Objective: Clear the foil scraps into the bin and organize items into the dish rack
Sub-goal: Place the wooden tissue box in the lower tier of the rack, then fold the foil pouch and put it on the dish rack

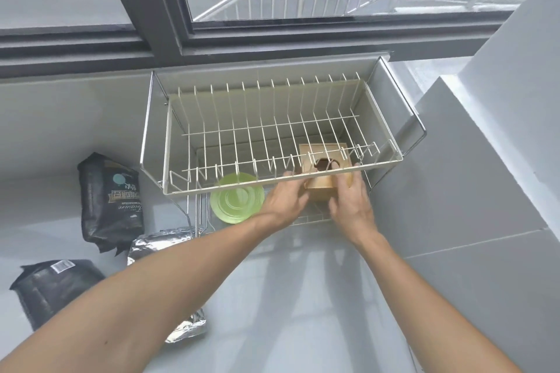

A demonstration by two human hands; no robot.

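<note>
A two-tier wire dish rack (303,182) stands on the counter by the window. On its lower tier, under the upper basket, sits a wooden box (322,191) with a dark hole in its top. My left hand (283,200) grips the box's left side and my right hand (351,206) its right side. A green plate (236,201) lies on the lower tier, left of the box. A silver foil bag (160,244) lies on the counter under my left forearm, its lower end (189,327) showing below the arm.
Two black packets lie on the counter at left, one (110,200) beside the rack and one (53,288) nearer me. A grey wall block (469,179) rises right of the rack. The window frame (169,24) runs behind it.
</note>
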